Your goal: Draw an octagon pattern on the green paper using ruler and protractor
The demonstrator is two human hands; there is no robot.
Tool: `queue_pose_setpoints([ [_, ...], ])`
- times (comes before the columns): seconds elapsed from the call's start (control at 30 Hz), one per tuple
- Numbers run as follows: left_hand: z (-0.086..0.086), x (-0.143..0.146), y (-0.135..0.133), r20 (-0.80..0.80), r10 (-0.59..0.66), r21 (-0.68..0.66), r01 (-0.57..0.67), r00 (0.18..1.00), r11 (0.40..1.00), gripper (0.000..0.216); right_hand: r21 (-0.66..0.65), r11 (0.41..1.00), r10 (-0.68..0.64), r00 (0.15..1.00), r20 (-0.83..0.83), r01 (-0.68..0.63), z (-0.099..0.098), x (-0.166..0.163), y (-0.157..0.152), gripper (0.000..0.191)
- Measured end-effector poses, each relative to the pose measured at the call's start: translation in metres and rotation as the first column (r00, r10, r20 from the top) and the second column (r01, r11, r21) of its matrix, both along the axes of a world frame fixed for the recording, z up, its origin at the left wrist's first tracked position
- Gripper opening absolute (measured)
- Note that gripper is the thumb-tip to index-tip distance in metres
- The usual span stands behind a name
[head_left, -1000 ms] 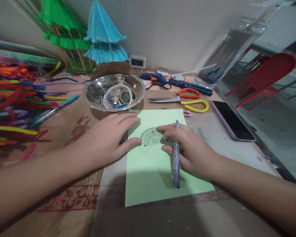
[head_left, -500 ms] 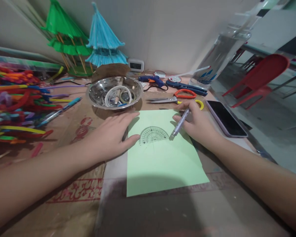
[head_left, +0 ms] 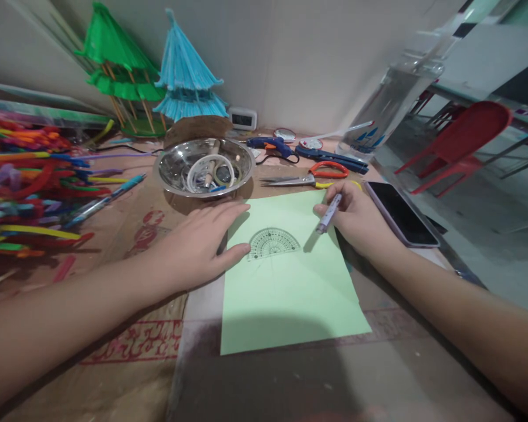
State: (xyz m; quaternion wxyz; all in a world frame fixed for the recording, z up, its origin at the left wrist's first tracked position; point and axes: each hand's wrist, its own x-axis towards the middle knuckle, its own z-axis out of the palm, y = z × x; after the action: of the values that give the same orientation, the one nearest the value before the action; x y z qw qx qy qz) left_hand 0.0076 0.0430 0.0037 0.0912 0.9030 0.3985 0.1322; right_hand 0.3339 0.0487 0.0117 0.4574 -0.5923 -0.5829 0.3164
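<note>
A sheet of light green paper (head_left: 290,305) lies on the work surface, with a clear protractor (head_left: 273,241) resting on its upper left part, flat side toward me. My left hand (head_left: 213,237) lies with fingers stretched along the paper's left edge, the thumb tip at the protractor's left corner. In my right hand (head_left: 352,214), over the sheet's upper right edge, is a pale purple pen (head_left: 328,215). Its lower end points down toward the paper and is held above it; a shadow falls beside the protractor.
Behind the paper are a metal bowl (head_left: 165,183) with odds and ends, orange-handled scissors (head_left: 290,180), yellow-handled pliers or scissors (head_left: 324,184) and a blue glue gun (head_left: 270,144). A phone (head_left: 402,214) lies right; pipe cleaners (head_left: 26,181) heap left. A bottle (head_left: 372,111) stands behind.
My right hand has lifted the pen slightly up and to the right, away from the protractor's right corner. My left hand and the protractor keep their places on the paper.
</note>
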Motion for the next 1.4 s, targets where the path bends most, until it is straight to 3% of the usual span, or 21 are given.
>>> queue_pose_setpoints([
  [0.3,0.002,-0.003,-0.021,0.056,-0.206,0.114,0.198,0.977,0.973,0.058,-0.157,0.986,0.061,0.998,-0.002,-0.061,0.008,0.007,0.004,0.043],
  [0.63,0.004,0.000,-0.021,0.089,-0.267,0.151,0.252,0.960,0.956,0.042,-0.178,0.973,0.149,0.989,-0.001,-0.147,0.013,0.003,-0.001,0.054],
  [0.83,0.005,-0.001,-0.019,0.094,-0.275,0.142,0.261,0.957,0.955,0.040,-0.258,0.954,0.195,0.968,0.159,-0.150,0.018,0.011,0.001,0.052],
  [0.9,0.005,-0.001,-0.018,0.096,-0.279,0.140,0.264,0.956,0.954,0.040,-0.188,0.976,0.165,0.937,0.308,-0.110,0.024,0.014,0.000,0.043],
  [0.97,0.005,-0.001,-0.017,0.096,-0.277,0.137,0.263,0.956,0.955,0.040,-0.010,0.995,0.094,0.895,0.435,-0.100,0.032,0.014,-0.004,0.037],
  [1.03,0.005,0.000,-0.017,0.093,-0.271,0.132,0.258,0.958,0.957,0.040,0.100,0.972,0.143,0.874,0.464,-0.212,0.041,0.010,-0.012,0.037],
  [1.07,0.005,0.000,-0.017,0.091,-0.268,0.130,0.255,0.959,0.958,0.040,0.087,0.943,0.251,0.855,0.454,-0.322,0.044,0.007,-0.017,0.038],
  [1.13,0.005,0.001,-0.017,0.084,-0.260,0.126,0.248,0.962,0.960,0.040,-0.014,0.822,0.519,0.740,0.427,-0.569,0.047,-0.002,-0.028,0.041],
  [1.2,0.006,0.001,-0.016,0.077,-0.259,0.122,0.249,0.963,0.961,0.040,-0.147,0.720,0.665,0.613,0.426,-0.678,0.045,-0.012,-0.040,0.035],
  [1.27,0.007,0.001,-0.016,0.070,-0.267,0.119,0.257,0.961,0.959,0.043,-0.174,0.708,0.673,0.579,0.460,-0.684,0.038,-0.021,-0.049,0.025],
  [1.4,0.009,0.002,-0.016,0.060,-0.280,0.112,0.272,0.958,0.956,0.044,-0.044,0.748,0.577,0.616,0.536,-0.662,0.020,-0.032,-0.057,0.018],
])
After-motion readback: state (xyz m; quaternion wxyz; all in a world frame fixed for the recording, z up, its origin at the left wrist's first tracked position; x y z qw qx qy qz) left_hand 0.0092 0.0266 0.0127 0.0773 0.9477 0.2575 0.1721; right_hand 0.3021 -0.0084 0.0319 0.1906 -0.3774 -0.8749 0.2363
